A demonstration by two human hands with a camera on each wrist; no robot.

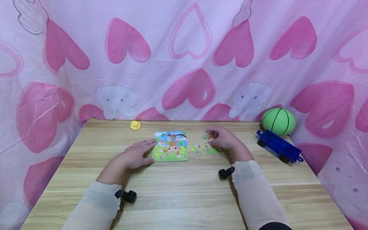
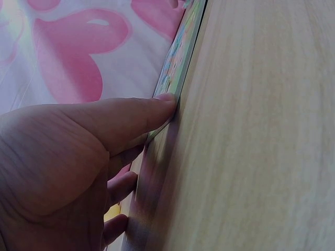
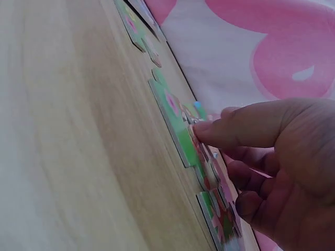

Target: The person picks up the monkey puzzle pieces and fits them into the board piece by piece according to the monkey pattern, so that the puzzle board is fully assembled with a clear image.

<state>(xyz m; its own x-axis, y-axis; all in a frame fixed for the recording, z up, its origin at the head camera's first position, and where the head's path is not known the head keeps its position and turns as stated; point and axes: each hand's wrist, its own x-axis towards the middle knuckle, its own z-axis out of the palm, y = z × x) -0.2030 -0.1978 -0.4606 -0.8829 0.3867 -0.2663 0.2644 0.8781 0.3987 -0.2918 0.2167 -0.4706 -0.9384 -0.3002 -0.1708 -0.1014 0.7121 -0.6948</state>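
Note:
A square puzzle board [image 1: 170,150] with a monkey picture lies on the table. My left hand [image 1: 136,155] rests at the board's left side with its fingers fairly straight; in the left wrist view the thumb [image 2: 141,112] touches the board's edge. To the right of the board, my right hand [image 1: 228,142] bends over a group of loose jigsaw pieces [image 1: 211,150]. Its thumb and fingers close around a jigsaw piece [image 1: 206,137], partly hidden by them. Another jigsaw piece [image 1: 196,149] lies apart, between the board and the group.
A yellow rubber duck [image 1: 135,125] sits at the back left of the wooden table [image 1: 178,198]. On the right are a green ball [image 1: 278,121] and a blue toy wagon [image 1: 279,146]. A pink heart-print curtain [image 1: 187,89] hangs behind the table.

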